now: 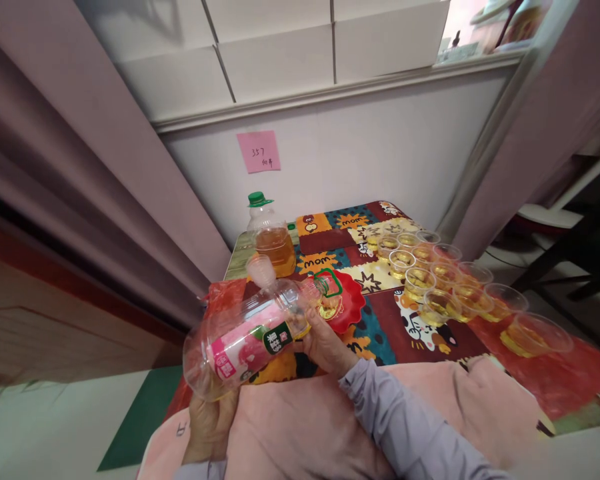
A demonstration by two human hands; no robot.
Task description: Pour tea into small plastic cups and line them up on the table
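We hold a nearly empty bottle on its side at the lower left of the frame. Our left hand is closed around its base, and our right hand is curled under its shoulder, clamped on it. Its mouth points at a red plate in the middle.

As we judge it, the grip works best with the left hand raising the base slowly. The right hand should steady the neck low over the plate, so any last drops land inside the rim and not on the cloth.

The bottle's label is pink with an apple picture and a dark patch of white characters that we cannot read. The cloth says "MOM" several times. A pink note on the wall at upper centre reads "357", with small writing beneath that is too faint to read. A second bottle with a green cap stands behind, and cups of yellow liquid fill the right.
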